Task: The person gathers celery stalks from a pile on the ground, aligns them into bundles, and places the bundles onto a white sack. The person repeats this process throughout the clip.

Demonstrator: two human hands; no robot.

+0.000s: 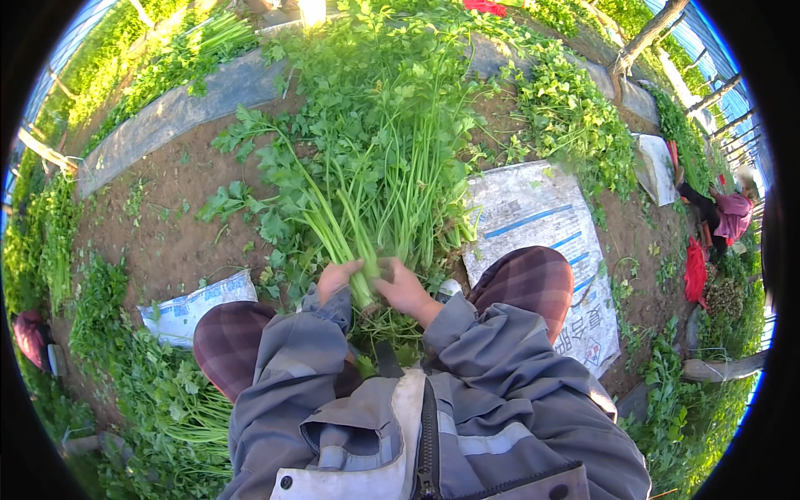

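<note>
Between my knees, my left hand [338,279] is closed around a bunch of green celery stalks [329,229] near their base. On the other side of the same bunch, my right hand [402,287] has its thumb and fingers against the stalks, slightly blurred. Roots show at the bunch's lower end, and its leaves spread away from me. A larger heap of leafy celery [400,144] lies just beyond and to the right, with its stalks pointing towards me. Loose stems and leaves lie under my hands.
A printed white sack [531,206] lies flat by my right knee, a smaller one [200,306] by my left. More celery is piled at lower left [175,400]. A wooden post [650,37] stands at upper right. One person [731,215] sits far right; part of another [31,337] shows far left.
</note>
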